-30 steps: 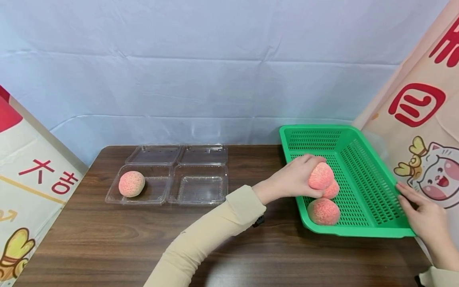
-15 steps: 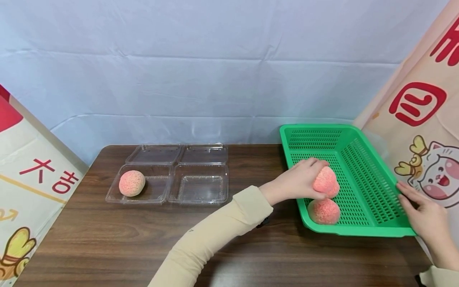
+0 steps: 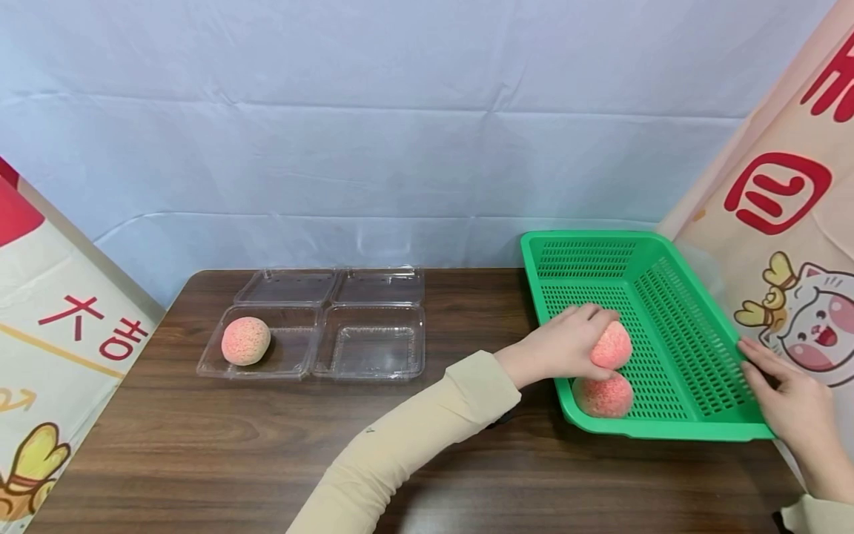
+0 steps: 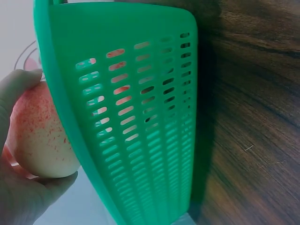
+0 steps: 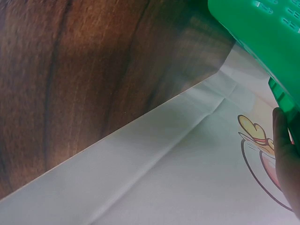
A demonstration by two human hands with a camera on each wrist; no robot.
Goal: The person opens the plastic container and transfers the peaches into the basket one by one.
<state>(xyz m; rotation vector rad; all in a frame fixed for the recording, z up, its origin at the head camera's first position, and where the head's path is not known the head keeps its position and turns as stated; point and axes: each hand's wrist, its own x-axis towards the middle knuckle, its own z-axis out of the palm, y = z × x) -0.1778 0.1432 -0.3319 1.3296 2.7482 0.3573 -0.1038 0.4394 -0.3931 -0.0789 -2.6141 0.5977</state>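
Observation:
In the green basket [image 3: 694, 432], my left hand [image 3: 563, 345] grips a pink, red-speckled peach [image 3: 612, 345], thumb below and fingers above it. In the left wrist view, the peach [image 4: 42, 136] shows a cream underside, held beside the basket wall [image 4: 140, 103]. Another peach [image 3: 603, 397] lies at the basket's near left corner, just below my thumb. A third peach is hidden in the head view. My right hand [image 3: 797, 404] touches the basket's right rim with straight fingers; the right wrist view shows only part of this hand [image 5: 288, 164].
At the left of the wooden table [image 3: 220, 445] stand two clear plastic clamshell boxes, lids back. The left box [image 3: 287, 356] holds one peach [image 3: 245, 341]; the right box [image 3: 373, 352] is beside it. A pale cloth [image 3: 400, 148] hangs behind, and a printed banner [image 3: 767, 282] borders the right.
My left hand has moved slightly right and toward the table's near edge with the peach, which now covers the one behind it. The right hand and basket have stayed put.

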